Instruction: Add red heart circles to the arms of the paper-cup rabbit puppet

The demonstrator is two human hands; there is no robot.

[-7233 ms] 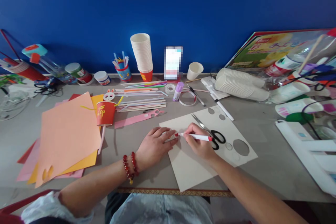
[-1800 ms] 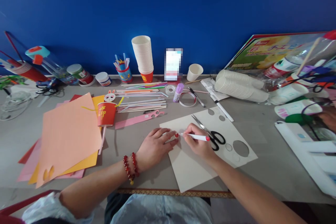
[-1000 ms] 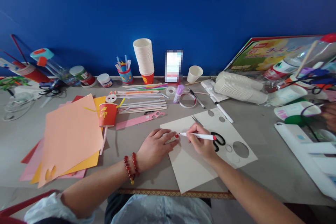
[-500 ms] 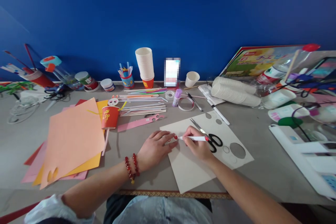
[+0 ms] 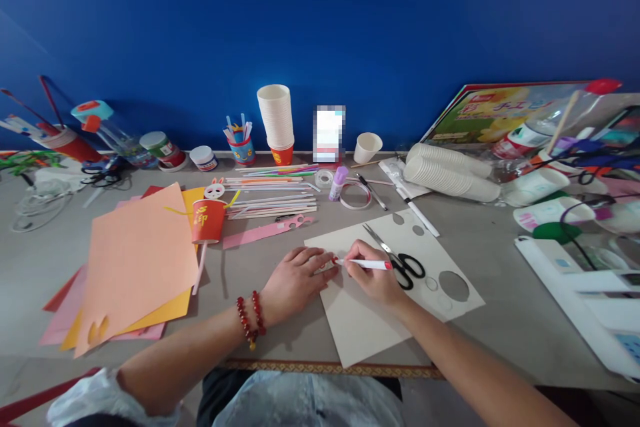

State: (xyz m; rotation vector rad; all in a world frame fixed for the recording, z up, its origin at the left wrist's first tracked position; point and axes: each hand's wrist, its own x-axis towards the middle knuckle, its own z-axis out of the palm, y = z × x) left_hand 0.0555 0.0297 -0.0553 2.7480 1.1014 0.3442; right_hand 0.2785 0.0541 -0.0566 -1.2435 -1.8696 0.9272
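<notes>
My right hand (image 5: 374,275) grips a white marker (image 5: 370,265) with a red end, its fingers pinched near the tip. The tip touches a small patch of red (image 5: 335,260) on a little white paper piece, mostly hidden under my left hand (image 5: 299,278). That left hand lies flat with fingers stretched out, pressing the piece down. Beneath both hands is a white sheet of card (image 5: 360,337) with several round holes. Black-handled scissors (image 5: 407,270) rest on the card just beyond my right hand, beside a small ring (image 5: 431,283).
Coloured paper sheets (image 5: 140,267) lie left, with a red rabbit-faced cup (image 5: 208,221) at their edge. Behind are straws (image 5: 275,193), a pink strip (image 5: 255,234), a purple glue stick (image 5: 338,184) and stacked paper cups (image 5: 276,117). A white rack-like object (image 5: 555,280) stands right.
The marker tip has shifted slightly about the red patch, and my right hand moved a little left. My left hand has stayed put. Another person's hand at the right edge has gone from view.
</notes>
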